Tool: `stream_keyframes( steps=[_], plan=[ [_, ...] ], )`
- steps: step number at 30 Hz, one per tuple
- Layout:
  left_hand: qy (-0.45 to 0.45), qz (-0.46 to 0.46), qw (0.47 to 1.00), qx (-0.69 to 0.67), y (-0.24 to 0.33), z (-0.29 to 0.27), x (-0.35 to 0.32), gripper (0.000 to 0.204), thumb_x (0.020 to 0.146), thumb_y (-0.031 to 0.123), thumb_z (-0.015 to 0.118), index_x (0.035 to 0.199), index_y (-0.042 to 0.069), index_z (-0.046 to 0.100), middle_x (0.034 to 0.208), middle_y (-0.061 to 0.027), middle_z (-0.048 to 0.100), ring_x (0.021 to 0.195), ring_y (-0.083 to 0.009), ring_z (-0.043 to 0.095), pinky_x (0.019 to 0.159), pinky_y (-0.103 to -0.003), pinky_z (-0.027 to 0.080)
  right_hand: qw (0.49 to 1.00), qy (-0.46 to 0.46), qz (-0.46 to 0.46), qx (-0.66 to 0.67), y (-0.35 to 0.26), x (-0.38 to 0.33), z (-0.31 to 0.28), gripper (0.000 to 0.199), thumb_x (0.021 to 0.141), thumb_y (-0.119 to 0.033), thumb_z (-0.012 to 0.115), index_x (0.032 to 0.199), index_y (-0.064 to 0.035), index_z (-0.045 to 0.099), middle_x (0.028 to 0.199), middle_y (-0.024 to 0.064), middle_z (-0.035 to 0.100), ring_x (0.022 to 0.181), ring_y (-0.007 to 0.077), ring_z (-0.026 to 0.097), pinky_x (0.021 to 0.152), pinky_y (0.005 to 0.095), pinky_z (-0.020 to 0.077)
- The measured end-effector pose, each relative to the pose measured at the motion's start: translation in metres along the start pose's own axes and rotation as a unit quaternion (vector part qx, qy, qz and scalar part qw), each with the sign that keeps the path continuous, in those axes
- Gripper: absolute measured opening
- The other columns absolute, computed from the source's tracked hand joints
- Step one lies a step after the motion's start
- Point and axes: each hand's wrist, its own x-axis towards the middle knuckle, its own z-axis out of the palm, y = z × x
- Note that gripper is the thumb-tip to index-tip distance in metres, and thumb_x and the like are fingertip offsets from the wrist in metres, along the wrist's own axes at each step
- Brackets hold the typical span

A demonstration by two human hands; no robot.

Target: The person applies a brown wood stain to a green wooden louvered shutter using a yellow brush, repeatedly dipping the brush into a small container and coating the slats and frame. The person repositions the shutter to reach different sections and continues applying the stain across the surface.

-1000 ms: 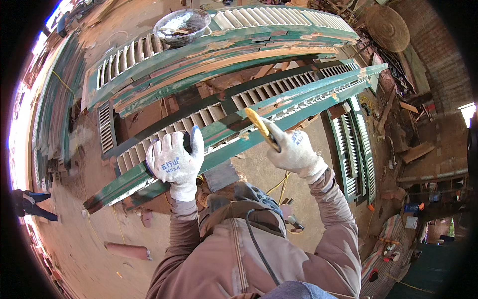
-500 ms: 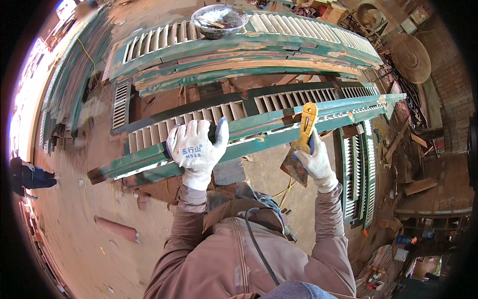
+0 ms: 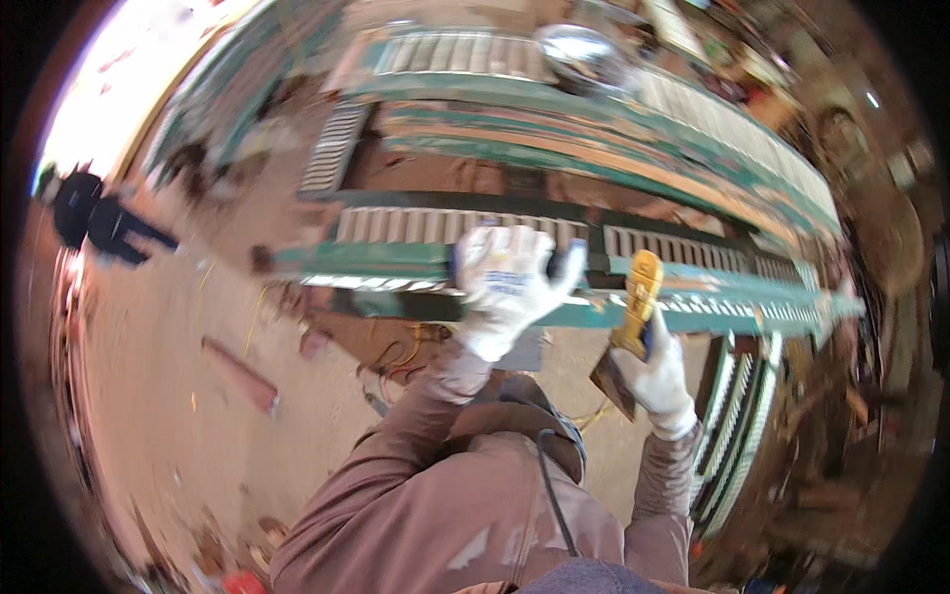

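A long green louvered shutter (image 3: 371,260) stands on its edge across the space in front of me. My left hand (image 3: 510,292), in a white work glove, is laid over its upper edge, fingers curled over the frame and thumb apart. My right hand (image 3: 655,381), gloved likewise, is closed around a scraper (image 3: 641,297). The scraper's yellow handle points up and away, in front of the shutter's right part. Its broad dark blade hangs down beside my right hand. Motion blurs the picture somewhat.
Behind lies another louvered panel (image 3: 396,224), then a stack of green shutters (image 3: 475,91) with a metal bowl (image 3: 584,59) on top. More shutters (image 3: 737,426) stand at the right. A brown roll (image 3: 240,376) lies on the floor. A person (image 3: 109,218) in dark clothes is at the far left.
The view has swung left, so the scene sits farther right. My left hand still grips the shutter, and my right hand still holds the scraper.
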Motion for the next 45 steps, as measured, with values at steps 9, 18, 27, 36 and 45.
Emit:
stream_keyframes(
  steps=[9, 18, 27, 36, 45],
  plan=[
    [-0.050, -0.025, 0.996, -0.073, -0.017, 0.004, 0.000, 0.032, 0.090, 0.039, 0.068, 0.071, 0.013, 0.063, 0.075, -0.0077, 0.055, 0.079, -0.0273, 0.058, 0.090, -0.044, 0.042, 0.883, 0.151, -0.067, 0.440, 0.008, 0.081, -0.009, 0.056, 0.091, -0.012, 0.066, 0.142, 0.0055, 0.051, 0.135, 0.0134, 0.062, 0.114, 0.0194, 0.065, 0.105, 0.0344, 0.0500],
    [-0.027, -0.005, 0.999, -0.034, -0.022, 0.020, 0.004, 0.037, 0.096, 0.042, 0.058, 0.073, 0.012, 0.060, 0.074, -0.0073, 0.055, 0.081, -0.0255, 0.055, 0.090, -0.045, 0.039, 0.927, 0.289, -0.169, 0.171, 0.055, 0.141, 0.021, 0.046, 0.100, -0.011, 0.060, 0.144, -0.0016, 0.053, 0.140, 0.0150, 0.054, 0.131, 0.0263, 0.055, 0.106, 0.0397, 0.0500],
    [-0.047, 0.015, 0.997, -0.058, -0.027, 0.006, -0.008, 0.035, 0.096, 0.042, 0.058, 0.091, 0.008, 0.063, 0.089, -0.0106, 0.056, 0.089, -0.0265, 0.055, 0.096, -0.047, 0.039, 0.943, 0.304, -0.134, 0.018, 0.032, 0.123, 0.037, 0.045, 0.103, -0.005, 0.052, 0.148, 0.0022, 0.048, 0.148, 0.0185, 0.051, 0.138, 0.0261, 0.050, 0.118, 0.0393, 0.0375],
    [0.205, -0.117, 0.972, -0.007, -0.146, -0.120, -0.014, 0.048, 0.085, 0.024, 0.071, 0.127, 0.004, 0.060, 0.131, -0.0154, 0.055, 0.115, -0.0317, 0.057, 0.105, -0.047, 0.040, 0.908, 0.314, -0.009, 0.279, 0.031, 0.133, 0.039, 0.030, 0.104, -0.012, 0.061, 0.126, 0.0075, 0.061, 0.127, 0.0158, 0.067, 0.114, 0.0207, 0.066, 0.104, 0.0346, 0.0508],
    [0.198, -0.147, 0.930, -0.274, -0.305, -0.078, -0.078, 0.072, 0.100, 0.040, 0.051, 0.154, -0.005, 0.035, 0.117, -0.0256, 0.066, 0.089, -0.0337, 0.069, 0.074, -0.044, 0.060, 0.913, 0.254, 0.051, 0.314, -0.015, 0.126, 0.037, 0.016, 0.101, -0.014, 0.066, 0.112, -0.0021, 0.068, 0.103, 0.0004, 0.070, 0.089, 0.0067, 0.065, 0.077, 0.0228, 0.0523]
  ],
)
